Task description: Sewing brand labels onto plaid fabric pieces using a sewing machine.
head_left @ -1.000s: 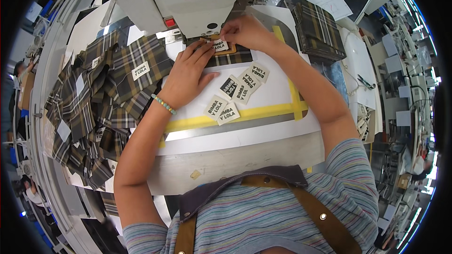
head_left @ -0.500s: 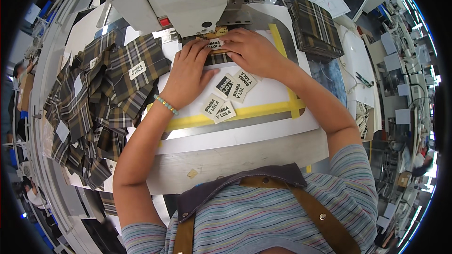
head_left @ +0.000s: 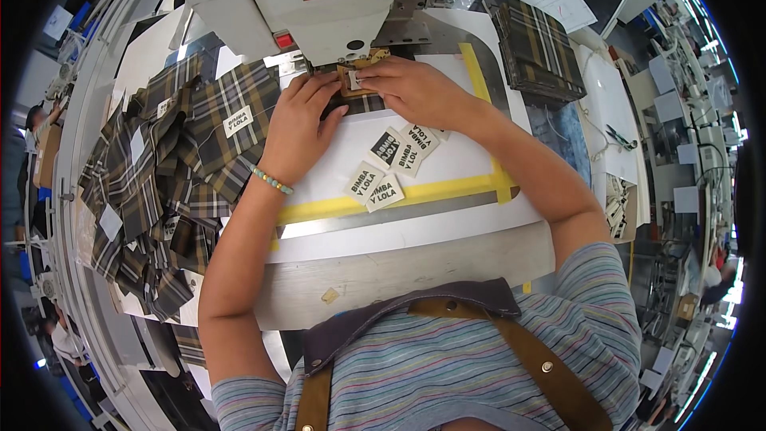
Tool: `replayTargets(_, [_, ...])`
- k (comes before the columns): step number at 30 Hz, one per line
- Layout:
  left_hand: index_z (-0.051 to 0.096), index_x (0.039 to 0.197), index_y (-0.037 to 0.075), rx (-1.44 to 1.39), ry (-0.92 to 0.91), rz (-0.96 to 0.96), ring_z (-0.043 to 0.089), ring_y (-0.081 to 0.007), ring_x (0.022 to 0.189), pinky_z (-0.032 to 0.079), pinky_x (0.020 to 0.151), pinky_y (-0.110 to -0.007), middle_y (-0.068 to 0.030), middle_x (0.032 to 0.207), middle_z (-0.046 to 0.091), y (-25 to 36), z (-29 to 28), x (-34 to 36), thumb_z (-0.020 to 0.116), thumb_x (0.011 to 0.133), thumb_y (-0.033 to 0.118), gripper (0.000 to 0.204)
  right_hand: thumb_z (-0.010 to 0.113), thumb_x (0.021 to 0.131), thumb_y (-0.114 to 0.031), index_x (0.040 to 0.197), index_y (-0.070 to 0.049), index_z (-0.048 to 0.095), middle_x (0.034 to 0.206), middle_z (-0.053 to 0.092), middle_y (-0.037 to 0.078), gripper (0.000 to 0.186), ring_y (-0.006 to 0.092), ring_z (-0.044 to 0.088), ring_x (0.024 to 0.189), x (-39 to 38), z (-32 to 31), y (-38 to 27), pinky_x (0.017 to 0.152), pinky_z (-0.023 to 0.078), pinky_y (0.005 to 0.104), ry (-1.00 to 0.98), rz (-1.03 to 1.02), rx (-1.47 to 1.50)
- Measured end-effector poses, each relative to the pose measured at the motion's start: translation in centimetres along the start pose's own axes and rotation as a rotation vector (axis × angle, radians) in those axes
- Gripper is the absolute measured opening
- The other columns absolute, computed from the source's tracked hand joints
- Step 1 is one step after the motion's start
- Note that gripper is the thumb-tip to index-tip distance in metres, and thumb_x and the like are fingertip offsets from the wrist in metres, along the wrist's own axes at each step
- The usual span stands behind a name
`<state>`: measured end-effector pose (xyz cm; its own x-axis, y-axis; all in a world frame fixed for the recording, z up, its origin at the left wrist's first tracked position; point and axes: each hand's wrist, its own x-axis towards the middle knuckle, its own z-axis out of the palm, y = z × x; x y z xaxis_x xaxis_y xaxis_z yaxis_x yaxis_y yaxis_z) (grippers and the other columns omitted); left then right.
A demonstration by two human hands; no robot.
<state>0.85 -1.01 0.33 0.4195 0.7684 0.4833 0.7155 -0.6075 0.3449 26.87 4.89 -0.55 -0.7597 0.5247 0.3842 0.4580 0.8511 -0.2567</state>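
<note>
My left hand [head_left: 302, 124] lies with outstretched fingers at the left side of a small tan frame [head_left: 351, 93] under the sewing machine head [head_left: 319, 8]. A pale printed label [head_left: 353, 78] sits inside that frame, mostly covered. My right hand [head_left: 419, 89] reaches in from the right, its fingertips pressed together on the label. Dark plaid fabric [head_left: 367, 104] shows below the frame. Nearer me, several loose labels [head_left: 410, 152] overlap on the white work sheet [head_left: 319, 169], one of them black. The undersides of both hands are hidden.
A loose heap of plaid fabric pieces [head_left: 171, 183], some with labels, covers the left side. A neat plaid stack [head_left: 542, 48] stands at the back right. Yellow tape [head_left: 399, 195] edges the sheet. Thread snips [head_left: 621, 139] and a box of labels [head_left: 617, 203] lie far right.
My left hand has drawn a little left and toward me. My right fingertips have shifted left and now cover most of the label; more of the tan frame shows.
</note>
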Motion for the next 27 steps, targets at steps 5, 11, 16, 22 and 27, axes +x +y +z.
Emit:
replayTargets(5, [0.071,0.129,-0.001,0.084,-0.029,0.06,0.061,-0.0378,0.132,0.051,0.112,-0.046,-0.0151,0.134,0.071,-0.4,0.1,-0.3,0.078,0.094,0.014,0.039,0.066,0.1,-0.009,0.13,-0.005,0.074,0.139,0.07,0.009,0.031,0.0306,0.065,0.129,0.0,-0.2,-0.3,0.11,0.055,0.0413,0.003,0.014,0.039])
replayTargets(11, [0.069,0.133,-0.002,0.113,-0.054,0.056,0.062,-0.0383,0.131,0.052,0.111,-0.046,-0.0177,0.133,0.071,0.1,-0.1,-0.4,0.08,0.093,0.017,0.046,0.067,0.103,-0.016,0.131,-0.008,0.073,0.142,0.068,0.007,0.031,0.0296,0.062,0.132,-0.1,-0.5,0.0,0.112,0.053,0.0423,-0.029,0.04,0.063])
replayTargets(16, [0.068,0.134,-0.003,0.1,-0.072,0.044,0.062,-0.0386,0.129,0.052,0.111,-0.046,-0.0189,0.133,0.071,0.1,-0.2,-0.4,0.08,0.093,0.018,0.047,0.066,0.105,-0.022,0.132,-0.009,0.073,0.143,0.068,0.007,0.031,0.0294,0.06,0.134,-0.1,0.1,0.0,0.116,0.05,0.0422,-0.006,0.02,0.043])
replayTargets(22, [0.069,0.13,-0.003,0.091,-0.09,0.049,0.063,-0.0387,0.128,0.052,0.11,-0.046,-0.0186,0.133,0.071,0.3,-0.5,-0.3,0.079,0.094,0.017,0.043,0.066,0.106,-0.021,0.132,-0.008,0.073,0.141,0.068,0.007,0.03,0.0294,0.06,0.133,-0.1,0.0,-0.1,0.115,0.05,0.0418,0.005,0.001,0.036])
replayTargets(27, [0.071,0.124,-0.004,0.117,-0.125,0.071,0.064,-0.0376,0.127,0.052,0.11,-0.045,-0.0181,0.134,0.071,0.4,-0.9,-0.2,0.079,0.094,0.016,0.037,0.067,0.105,-0.022,0.132,-0.008,0.073,0.141,0.069,0.007,0.031,0.0289,0.06,0.132,-0.3,0.1,-0.2,0.114,0.051,0.0414,0.006,-0.01,0.02])
